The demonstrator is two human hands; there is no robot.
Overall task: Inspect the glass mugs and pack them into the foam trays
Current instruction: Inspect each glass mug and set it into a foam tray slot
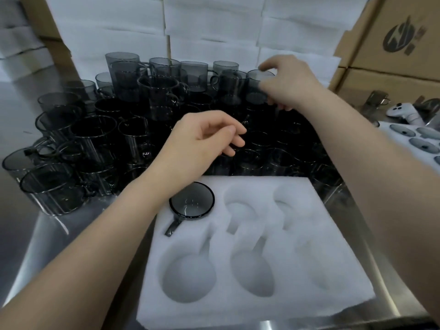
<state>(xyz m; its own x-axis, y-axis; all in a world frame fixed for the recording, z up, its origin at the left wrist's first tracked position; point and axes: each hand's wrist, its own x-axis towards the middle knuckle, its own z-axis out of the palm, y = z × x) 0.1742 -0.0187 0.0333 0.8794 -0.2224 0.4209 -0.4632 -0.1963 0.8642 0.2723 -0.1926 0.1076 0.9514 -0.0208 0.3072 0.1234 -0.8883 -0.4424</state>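
- A packing station in a factory or warehouse.
- Dozens of identical smoky glass mugs (147, 120) crowd a stainless-steel worktop (59, 236).
- White foam trays (214, 27) stand stacked along the far side.
- A cut-out foam tray (345, 282) lies at the near edge.
- Brown printed cartons (392, 39) are piled at the far right.

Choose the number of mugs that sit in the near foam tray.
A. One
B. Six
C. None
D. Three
A: a single mug sits in the tray, in its far left pocket, and the other pockets are empty.
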